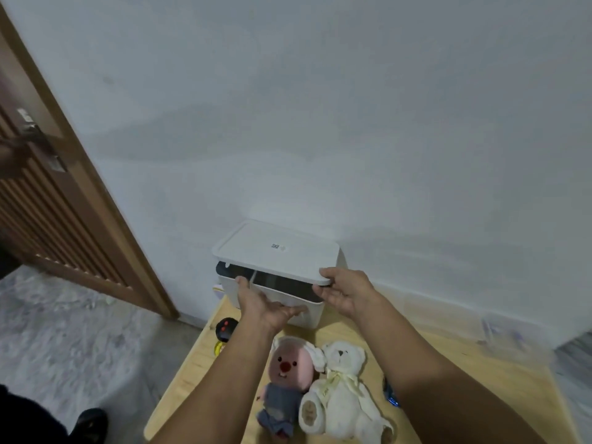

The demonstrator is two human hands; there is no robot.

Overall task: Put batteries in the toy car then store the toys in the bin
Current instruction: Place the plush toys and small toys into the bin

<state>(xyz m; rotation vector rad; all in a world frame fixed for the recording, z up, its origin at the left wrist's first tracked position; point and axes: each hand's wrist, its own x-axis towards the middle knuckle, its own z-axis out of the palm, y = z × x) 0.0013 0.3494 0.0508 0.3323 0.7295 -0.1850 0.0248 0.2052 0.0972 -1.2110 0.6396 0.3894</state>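
A white storage bin (307, 315) stands at the far end of a wooden table (448, 363), against the wall. Its white lid (278, 248) is lifted at the front, showing a dark gap. My right hand (344, 291) grips the lid's near right corner. My left hand (264, 304) presses on the bin's front wall, thumb up at the rim. A pink plush beaver (285, 376) and a white teddy bear (342, 389) lie on the table under my arms. A black toy with red dots (226, 328) sits at the table's left edge.
A small blue object (391, 397) peeks out beside my right forearm. A wooden door (57, 219) stands at the left, with another person's hand (12, 155) near its handle. A dark shoe (91, 424) is on the grey floor at bottom left.
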